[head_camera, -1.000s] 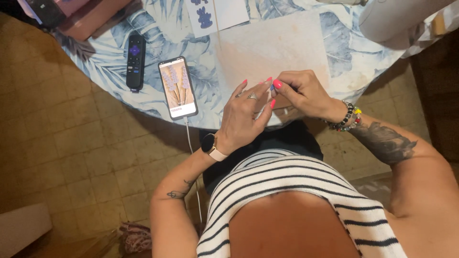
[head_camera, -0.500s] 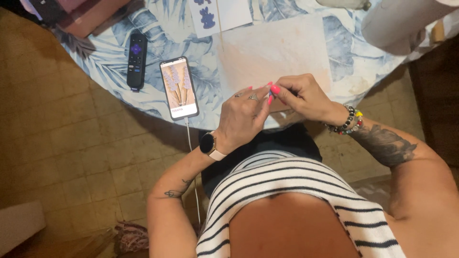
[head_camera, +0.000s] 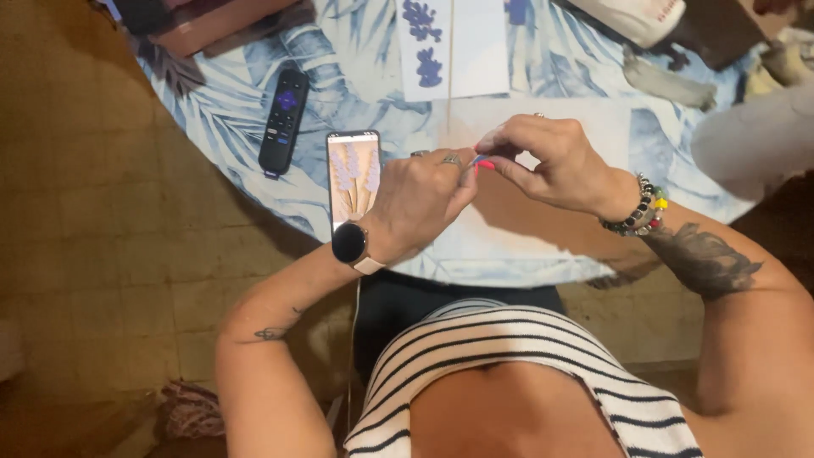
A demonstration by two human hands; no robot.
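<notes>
Over the pale sheet (head_camera: 543, 225) on my round leaf-print table (head_camera: 246, 110), I see my right hand (head_camera: 551, 161) at three o'clock and left hand (head_camera: 420, 199) at nine pinching shut together on a tiny blue-and-red piece (head_camera: 480, 161), its long axis too hidden to tell.

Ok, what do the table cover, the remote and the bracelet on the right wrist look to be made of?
Table cover: probably cloth or vinyl, matte, printed with blue leaves and draped over the round edge. Remote: black plastic, slightly glossy, with moulded buttons. Bracelet: small round beads, mostly dark with a few coloured; glass or plastic, cannot tell.
</notes>
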